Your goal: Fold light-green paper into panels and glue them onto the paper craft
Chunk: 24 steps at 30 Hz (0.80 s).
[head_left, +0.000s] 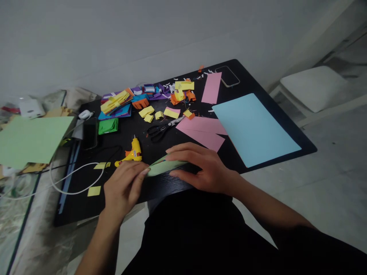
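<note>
A folded light green paper (pixel 164 167) is held between both hands over the front edge of the black table (pixel 169 186). My left hand (pixel 124 186) pinches its left end between thumb and fingers. At the paper's right end, my right hand (pixel 200 166) has its fingers curved over the top and its thumb below. Just beyond my left hand lies a yellow glue gun (pixel 134 150). Black-handled scissors (pixel 162 130) rest farther back, beside pink paper sheets (pixel 208 138).
Light blue sheets (pixel 258 130) cover the table's right part. Colored paper pieces (pixel 117 102) and scraps are piled at the back. A phone (pixel 90 133) and a white cable (pixel 77 193) lie left. A green sheet (pixel 34 137) is at far left, a white stool (pixel 314 88) at right.
</note>
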Available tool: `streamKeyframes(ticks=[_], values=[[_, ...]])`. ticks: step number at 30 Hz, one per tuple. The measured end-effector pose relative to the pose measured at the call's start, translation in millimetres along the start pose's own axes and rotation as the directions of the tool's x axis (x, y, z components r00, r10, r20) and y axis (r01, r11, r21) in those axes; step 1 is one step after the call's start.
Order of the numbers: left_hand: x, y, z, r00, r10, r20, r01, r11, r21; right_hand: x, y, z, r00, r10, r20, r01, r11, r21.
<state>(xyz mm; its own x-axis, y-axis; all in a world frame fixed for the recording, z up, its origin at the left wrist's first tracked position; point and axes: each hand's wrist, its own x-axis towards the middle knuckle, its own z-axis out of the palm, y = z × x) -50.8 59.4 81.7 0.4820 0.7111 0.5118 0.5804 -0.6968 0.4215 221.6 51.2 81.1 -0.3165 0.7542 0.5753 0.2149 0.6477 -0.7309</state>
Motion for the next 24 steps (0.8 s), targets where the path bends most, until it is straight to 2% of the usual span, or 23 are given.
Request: streamKeyframes(ticks=[2, 6, 10, 14, 18, 24], values=[[4, 1, -2.7, 0.998, 0.057, 0.041, -0.058, 0.998, 0.029, 1, 1, -1, 0.999, -0.025, 0.031, 0.026, 0.999, -0.025], [8, 4, -8.6, 0.985, 0.119, 0.121, -0.126, 0.99, 0.054, 4, 2, -7, 0.993, 0.001, 0.118, 0.0, 1.0, -0.008], [11, 8, -13.2, 0.972, 0.128, 0.196, -0.141, 0.989, 0.054, 5, 0, -10, 0.994, 0.065, 0.09, -0.057, 0.994, -0.09], [15, 13, -12.7, 0.969, 0.112, 0.22, -0.125, 0.991, 0.044, 5, 0, -8, 0.985, 0.134, 0.104, -0.121, 0.985, -0.125], [18, 15, -5.9, 0.97, 0.063, 0.237, -0.075, 0.996, 0.043, -1, 6, -1, 0.986, 0.162, 0.038, -0.156, 0.979, -0.131], [18, 11, 7.7, 0.978, 0.092, 0.186, -0.1, 0.994, 0.034, -15, 15, 13, 0.98, 0.194, -0.041, -0.197, 0.973, -0.12]])
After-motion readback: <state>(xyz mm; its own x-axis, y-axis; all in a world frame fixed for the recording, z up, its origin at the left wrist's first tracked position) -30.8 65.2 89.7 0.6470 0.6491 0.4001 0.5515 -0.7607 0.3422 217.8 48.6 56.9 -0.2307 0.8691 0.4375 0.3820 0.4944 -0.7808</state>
